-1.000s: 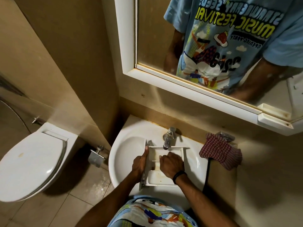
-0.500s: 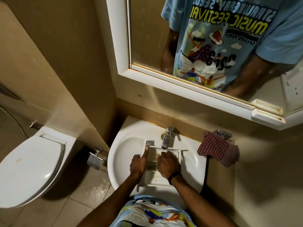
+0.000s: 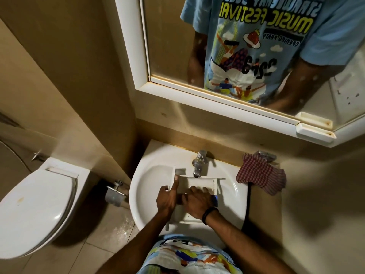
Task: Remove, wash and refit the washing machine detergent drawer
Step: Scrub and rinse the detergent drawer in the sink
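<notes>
**Editor:** Where is the drawer?
**Reporter:** The detergent drawer [image 3: 199, 182] lies in the basin [image 3: 150, 186], its long axis running from the tap [image 3: 199, 162] toward the person.
**Editor:** And the hands?
**Reporter:** The left hand [image 3: 167, 198] grips its left wall, thumb along the rim. The right hand [image 3: 197, 202] lies bent-fingered inside, its hold unclear. A checked cloth [image 3: 260, 177] hangs well apart, and only the spout overhangs the drawer.
</notes>
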